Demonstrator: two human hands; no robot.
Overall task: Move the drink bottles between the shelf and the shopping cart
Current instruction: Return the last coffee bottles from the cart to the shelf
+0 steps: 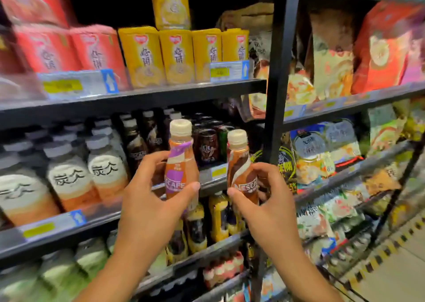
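Both forearms rise from 6 o'clock toward the middle shelf (pixel 138 219). The left hand (pixel 149 193) is curled around the purple-labelled bottle (pixel 178 163), thumb pressed across the lower label at front and fingers wrapped behind, holding it upright in front of the shelf edge. The right hand (pixel 264 193) grips the brown-labelled bottle (pixel 241 170) likewise, thumb on the label's lower left and fingers bent round its right side; this bottle stands upright at 3 o'clock of the first, just beside it and slightly lower. Both bottles are slim, waisted plastic with glossy shrink-sleeve labels and ribbed cream screw caps. At 9 o'clock of the hands stand squat bottles (pixel 69 173) with pale matte labels and grey caps; at 12 o'clock, behind the held pair, dark bottles and cans (pixel 208 145). The upper shelf carries rectangular yellow cartons (pixel 177 55) and red cartons (pixel 96 48).
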